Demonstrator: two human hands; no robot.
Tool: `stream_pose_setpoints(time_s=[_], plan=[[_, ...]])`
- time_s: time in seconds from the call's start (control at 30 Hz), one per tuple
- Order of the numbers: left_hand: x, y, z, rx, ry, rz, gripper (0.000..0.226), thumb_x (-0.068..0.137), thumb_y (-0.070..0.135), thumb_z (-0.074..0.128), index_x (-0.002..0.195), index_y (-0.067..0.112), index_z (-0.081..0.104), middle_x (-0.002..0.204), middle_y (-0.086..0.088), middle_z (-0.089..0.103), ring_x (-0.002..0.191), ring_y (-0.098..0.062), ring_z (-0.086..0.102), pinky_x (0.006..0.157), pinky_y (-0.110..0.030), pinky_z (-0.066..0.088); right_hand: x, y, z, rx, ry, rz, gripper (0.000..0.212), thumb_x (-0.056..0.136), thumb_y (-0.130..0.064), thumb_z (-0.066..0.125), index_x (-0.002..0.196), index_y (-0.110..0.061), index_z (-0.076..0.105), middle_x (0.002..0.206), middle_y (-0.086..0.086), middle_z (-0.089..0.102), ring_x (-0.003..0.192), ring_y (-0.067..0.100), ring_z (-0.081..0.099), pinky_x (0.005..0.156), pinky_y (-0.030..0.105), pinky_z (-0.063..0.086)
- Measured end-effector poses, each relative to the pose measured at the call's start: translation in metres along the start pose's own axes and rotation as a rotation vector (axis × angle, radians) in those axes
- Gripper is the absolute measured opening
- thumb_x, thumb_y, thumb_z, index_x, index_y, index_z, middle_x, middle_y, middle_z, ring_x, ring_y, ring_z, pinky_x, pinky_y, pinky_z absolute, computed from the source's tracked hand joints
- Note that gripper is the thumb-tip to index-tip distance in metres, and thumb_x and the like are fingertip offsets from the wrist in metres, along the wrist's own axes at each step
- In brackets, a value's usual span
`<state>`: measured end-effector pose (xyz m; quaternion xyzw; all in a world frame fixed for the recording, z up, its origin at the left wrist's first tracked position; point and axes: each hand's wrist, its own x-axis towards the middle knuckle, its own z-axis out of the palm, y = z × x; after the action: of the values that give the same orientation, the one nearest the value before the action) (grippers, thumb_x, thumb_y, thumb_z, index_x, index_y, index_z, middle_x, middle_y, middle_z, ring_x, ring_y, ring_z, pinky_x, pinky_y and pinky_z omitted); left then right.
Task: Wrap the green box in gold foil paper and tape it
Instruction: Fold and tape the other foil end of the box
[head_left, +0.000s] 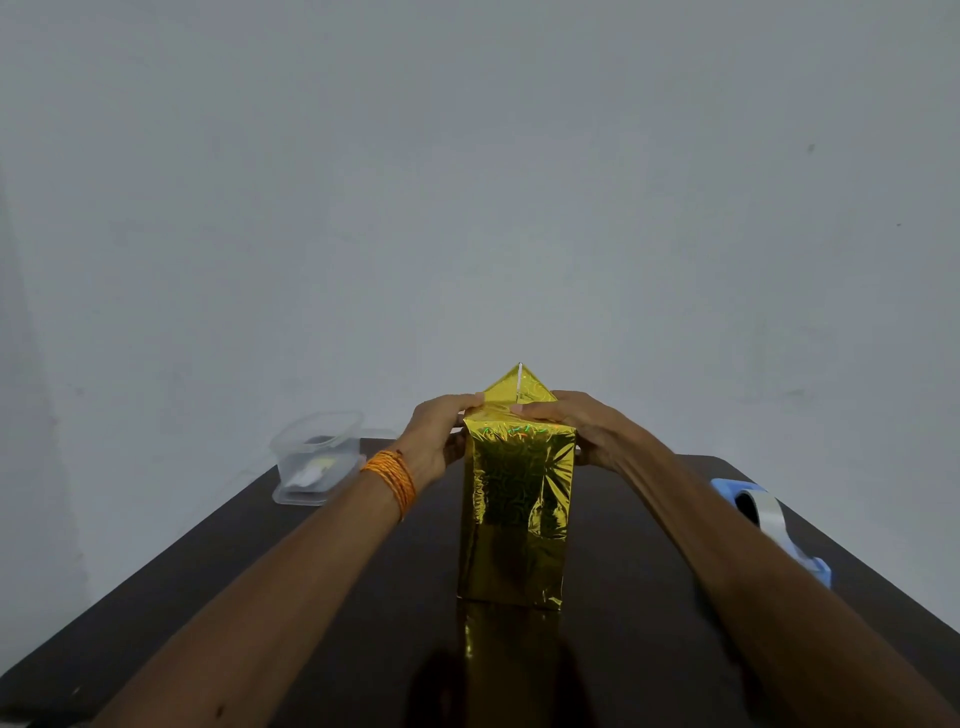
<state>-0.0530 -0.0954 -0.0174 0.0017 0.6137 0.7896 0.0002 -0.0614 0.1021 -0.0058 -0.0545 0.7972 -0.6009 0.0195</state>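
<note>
The box (514, 514) stands upright in the middle of the dark table, fully covered in shiny gold foil paper; no green shows. At its top end a triangular foil flap (521, 387) points up. My left hand (439, 441) grips the box's upper left side, thumb on the top edge. On the upper right side, my right hand (576, 428) presses its fingers onto the folded foil at the top. A blue tape dispenser (769, 525) with a clear roll lies on the table at the right.
A clear plastic container (317, 460) with small items inside sits at the table's far left corner (363, 447). A plain grey wall rises behind the table. The table's glossy top reflects the box near the front edge.
</note>
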Motion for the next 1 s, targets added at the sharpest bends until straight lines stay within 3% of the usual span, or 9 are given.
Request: stream_pose_setpoints(time_s=[0.13, 0.23, 0.5, 0.63, 0.7, 0.8, 0.9, 0.97, 1.0], plan=[[-0.002, -0.009, -0.011, -0.071, -0.031, 0.028, 0.029, 0.095, 0.04, 0.06, 0.093, 0.013, 0.072, 0.08, -0.005, 0.067, 0.067, -0.015, 0.059, 0.055, -0.023, 0.05, 0.009, 0.005, -0.001, -0.025, 0.021, 0.011, 0.093, 0.036, -0.066, 0.093, 0.112, -0.017, 0.069, 0.126, 0.008, 0.066, 0.118, 0.031, 0.06, 0.1, 0.053, 0.05], [-0.004, -0.012, -0.01, -0.04, -0.091, 0.05, 0.034, 0.088, 0.047, 0.067, 0.102, 0.017, 0.072, 0.085, -0.002, 0.07, 0.081, -0.019, 0.064, 0.072, -0.032, 0.052, 0.009, 0.005, -0.002, -0.019, 0.01, 0.014, 0.091, 0.036, -0.066, 0.093, 0.11, -0.017, 0.07, 0.123, 0.008, 0.067, 0.119, 0.033, 0.06, 0.1, 0.057, 0.05], [-0.001, -0.027, 0.002, -0.205, -0.227, -0.029, 0.035, 0.093, 0.041, 0.062, 0.106, 0.01, 0.072, 0.102, -0.016, 0.074, 0.086, -0.027, 0.072, 0.083, -0.038, 0.057, 0.004, 0.004, -0.001, 0.02, 0.004, 0.011, 0.086, 0.041, -0.057, 0.095, 0.108, -0.01, 0.07, 0.116, 0.011, 0.071, 0.111, 0.032, 0.065, 0.099, 0.052, 0.052], [-0.013, -0.026, 0.001, -0.243, -0.237, -0.008, 0.027, 0.099, 0.035, 0.054, 0.096, 0.01, 0.065, 0.046, 0.001, 0.062, 0.037, -0.005, 0.058, 0.037, -0.013, 0.044, 0.006, 0.005, -0.002, 0.064, -0.028, 0.024, 0.09, 0.043, -0.054, 0.097, 0.11, -0.002, 0.066, 0.099, 0.013, 0.064, 0.094, 0.028, 0.052, 0.082, 0.04, 0.043], [-0.009, -0.031, -0.004, -0.226, -0.237, -0.002, 0.033, 0.098, 0.039, 0.054, 0.108, 0.008, 0.064, 0.048, 0.004, 0.063, 0.036, -0.003, 0.055, 0.036, -0.013, 0.042, 0.007, 0.006, -0.004, 0.069, -0.027, 0.025, 0.097, 0.04, -0.055, 0.097, 0.114, 0.0, 0.064, 0.097, 0.014, 0.062, 0.092, 0.029, 0.049, 0.079, 0.042, 0.04], [0.005, -0.035, -0.01, -0.199, -0.247, 0.038, 0.06, 0.09, 0.058, 0.059, 0.128, 0.012, 0.063, 0.096, -0.007, 0.076, 0.08, -0.015, 0.072, 0.07, -0.03, 0.059, 0.007, 0.006, -0.003, 0.068, -0.042, 0.011, 0.099, 0.04, -0.055, 0.097, 0.115, 0.0, 0.064, 0.101, 0.013, 0.064, 0.096, 0.029, 0.053, 0.082, 0.044, 0.044], [0.007, -0.033, -0.007, -0.188, -0.239, 0.054, 0.07, 0.074, 0.063, 0.074, 0.125, 0.014, 0.066, 0.125, -0.018, 0.066, 0.119, -0.034, 0.062, 0.107, -0.051, 0.044, 0.005, 0.005, -0.001, 0.04, -0.022, -0.005, 0.089, 0.043, -0.057, 0.094, 0.112, -0.007, 0.068, 0.12, 0.02, 0.068, 0.116, 0.035, 0.064, 0.102, 0.052, 0.048], [0.004, -0.035, -0.007, -0.189, -0.242, 0.018, 0.059, 0.08, 0.053, 0.074, 0.121, 0.012, 0.068, 0.107, -0.014, 0.073, 0.096, -0.026, 0.072, 0.092, -0.037, 0.056, 0.002, 0.005, -0.002, 0.043, -0.017, -0.011, 0.086, 0.048, -0.053, 0.093, 0.115, -0.006, 0.067, 0.127, 0.024, 0.063, 0.121, 0.035, 0.061, 0.104, 0.052, 0.046], [0.003, -0.036, -0.009, -0.19, -0.246, 0.012, 0.046, 0.087, 0.044, 0.07, 0.116, 0.009, 0.069, 0.089, -0.009, 0.074, 0.073, -0.017, 0.073, 0.071, -0.027, 0.06, 0.001, 0.005, -0.003, 0.051, -0.02, -0.014, 0.087, 0.048, -0.052, 0.093, 0.116, -0.005, 0.066, 0.126, 0.024, 0.064, 0.117, 0.032, 0.063, 0.102, 0.049, 0.048]])
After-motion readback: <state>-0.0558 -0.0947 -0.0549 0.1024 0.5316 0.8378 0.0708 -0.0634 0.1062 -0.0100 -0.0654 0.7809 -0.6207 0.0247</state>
